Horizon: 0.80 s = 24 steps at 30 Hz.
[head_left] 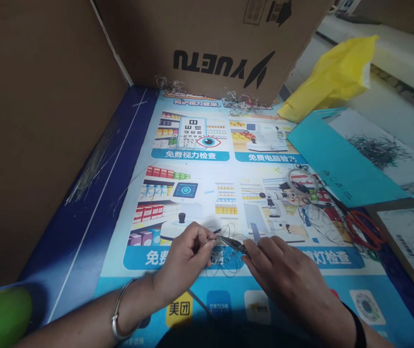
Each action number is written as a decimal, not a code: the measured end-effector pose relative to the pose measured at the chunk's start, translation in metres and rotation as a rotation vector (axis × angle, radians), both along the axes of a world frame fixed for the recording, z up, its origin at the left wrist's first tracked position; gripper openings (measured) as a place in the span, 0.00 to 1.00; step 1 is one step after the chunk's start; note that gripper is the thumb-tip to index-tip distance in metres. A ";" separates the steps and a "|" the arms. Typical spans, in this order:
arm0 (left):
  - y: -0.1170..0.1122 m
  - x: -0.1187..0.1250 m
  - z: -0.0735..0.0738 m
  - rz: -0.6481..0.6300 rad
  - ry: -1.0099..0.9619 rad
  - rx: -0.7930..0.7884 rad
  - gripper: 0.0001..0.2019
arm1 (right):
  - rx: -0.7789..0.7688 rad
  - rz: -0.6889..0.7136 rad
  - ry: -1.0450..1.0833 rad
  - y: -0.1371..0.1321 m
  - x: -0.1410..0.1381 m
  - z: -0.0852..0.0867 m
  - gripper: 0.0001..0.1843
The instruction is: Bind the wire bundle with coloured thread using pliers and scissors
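My left hand (pixel 185 256) pinches a thin wire (pixel 211 239) between thumb and fingertips. My right hand (pixel 282 270) is closed round the handles of dark pliers (pixel 238 245), their narrow jaws pointing left and meeting the wire just by my left fingertips. Under and between the hands lies a loose tangle of fine wire (pixel 226 268) on the printed poster (pixel 235 212). Whether the jaws are fully closed on the wire is too small to tell.
Scissors with red handles (pixel 364 231) lie at the right, near a looped wire coil (pixel 303 181). A teal box (pixel 344 159) holds short wire pieces (pixel 378 150); behind it is a yellow bag (pixel 332 77). Straight wires (pixel 91 171) lie left. Cardboard (pixel 207 29) walls off the back.
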<state>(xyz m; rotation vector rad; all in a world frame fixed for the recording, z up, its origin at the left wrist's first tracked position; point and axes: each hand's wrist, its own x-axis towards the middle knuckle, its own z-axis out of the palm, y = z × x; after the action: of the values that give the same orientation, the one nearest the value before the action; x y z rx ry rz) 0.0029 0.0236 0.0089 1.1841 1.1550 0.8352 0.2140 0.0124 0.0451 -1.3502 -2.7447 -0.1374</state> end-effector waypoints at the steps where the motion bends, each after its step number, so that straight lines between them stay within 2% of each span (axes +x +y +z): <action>1: 0.000 0.000 0.000 -0.002 -0.020 -0.021 0.09 | -0.002 0.002 0.001 0.000 0.001 -0.001 0.10; 5: 0.002 0.000 -0.001 -0.013 -0.101 -0.090 0.10 | 0.011 -0.033 0.019 0.000 0.004 -0.002 0.10; 10: 0.001 0.001 -0.004 -0.003 -0.087 -0.109 0.10 | 0.012 -0.052 0.061 -0.002 0.002 0.004 0.09; 15: 0.000 0.001 -0.003 -0.006 -0.063 -0.083 0.10 | -0.003 -0.052 0.058 -0.002 0.000 0.008 0.09; 24: 0.000 0.003 0.000 0.007 -0.015 -0.038 0.09 | 0.002 -0.054 -0.004 -0.003 -0.001 0.005 0.10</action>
<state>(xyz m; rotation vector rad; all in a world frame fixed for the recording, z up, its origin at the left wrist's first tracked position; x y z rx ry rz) 0.0054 0.0239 0.0086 1.1411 1.1583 0.8228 0.2131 0.0090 0.0500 -1.4259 -2.7115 -0.1460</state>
